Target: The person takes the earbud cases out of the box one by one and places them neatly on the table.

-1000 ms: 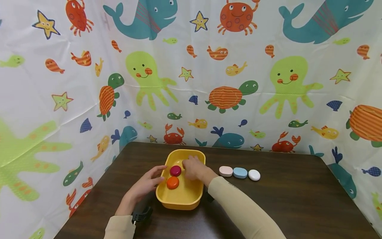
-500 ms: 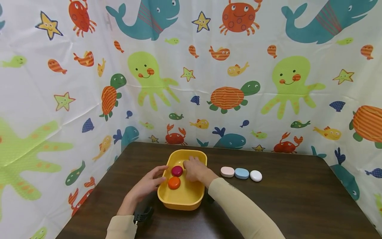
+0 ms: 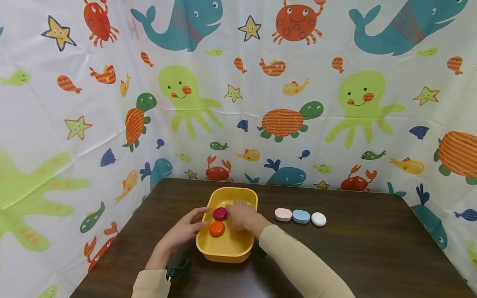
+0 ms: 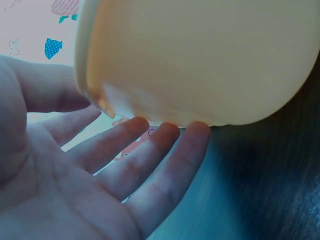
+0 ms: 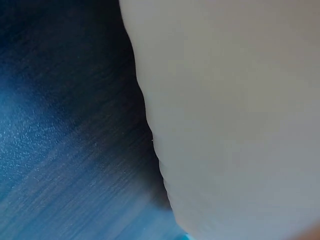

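Observation:
A yellow plastic tub (image 3: 223,255) stands on the dark table. Inside it lie a magenta oval piece (image 3: 220,214) and an orange one (image 3: 217,228) that look like soap bars. My left hand (image 3: 182,231) is at the tub's left side; in the left wrist view its nearly straight fingers (image 4: 165,175) touch the outer wall, thumb near the rim. My right hand (image 3: 240,215) reaches down into the tub, right of the magenta piece. Its fingertips are hidden, and I cannot tell whether they hold anything. A pale tub wall (image 5: 230,120) fills much of the right wrist view.
Right of the tub, a pink bar (image 3: 283,215), a blue bar (image 3: 301,216) and a white rounded piece (image 3: 318,219) lie in a row on the table (image 3: 357,248). A curtain (image 3: 238,136) printed with sea animals hangs behind and to the left.
My right hand has shifted slightly toward me inside the tub. My left hand stays at the tub's side, and the bars lie where they were.

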A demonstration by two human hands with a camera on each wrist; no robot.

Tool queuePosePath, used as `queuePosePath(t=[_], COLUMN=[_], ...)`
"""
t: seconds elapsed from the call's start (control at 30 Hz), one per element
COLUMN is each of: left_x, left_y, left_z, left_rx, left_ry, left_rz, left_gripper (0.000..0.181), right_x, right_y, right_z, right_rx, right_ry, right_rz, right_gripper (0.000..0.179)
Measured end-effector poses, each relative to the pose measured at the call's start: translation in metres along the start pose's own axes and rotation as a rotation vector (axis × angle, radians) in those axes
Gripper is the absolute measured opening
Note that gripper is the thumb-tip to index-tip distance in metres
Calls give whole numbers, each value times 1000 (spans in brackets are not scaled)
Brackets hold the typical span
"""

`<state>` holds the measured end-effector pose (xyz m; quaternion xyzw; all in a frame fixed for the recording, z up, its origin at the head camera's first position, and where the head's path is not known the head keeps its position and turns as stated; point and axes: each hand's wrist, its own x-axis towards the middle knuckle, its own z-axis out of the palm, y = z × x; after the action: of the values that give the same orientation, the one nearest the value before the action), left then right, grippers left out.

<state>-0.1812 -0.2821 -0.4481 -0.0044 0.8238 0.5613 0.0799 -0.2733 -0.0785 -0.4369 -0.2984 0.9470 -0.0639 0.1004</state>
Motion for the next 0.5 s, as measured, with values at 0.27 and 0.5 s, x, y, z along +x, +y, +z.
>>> queuePosePath(t=[0.27, 0.5], left_x=[1, 5], left_y=[-2, -3], left_z=[1, 0], left_rx=[-5, -3], left_ry=[2, 14], left_rz=[-9, -16], left_gripper=[53, 52], right_x=[-6, -13], right_y=[0, 2], right_z=[-1, -7], right_rx=[15, 54], right_ry=[15, 45], right_rz=[-32, -50], right_gripper=[52, 46])
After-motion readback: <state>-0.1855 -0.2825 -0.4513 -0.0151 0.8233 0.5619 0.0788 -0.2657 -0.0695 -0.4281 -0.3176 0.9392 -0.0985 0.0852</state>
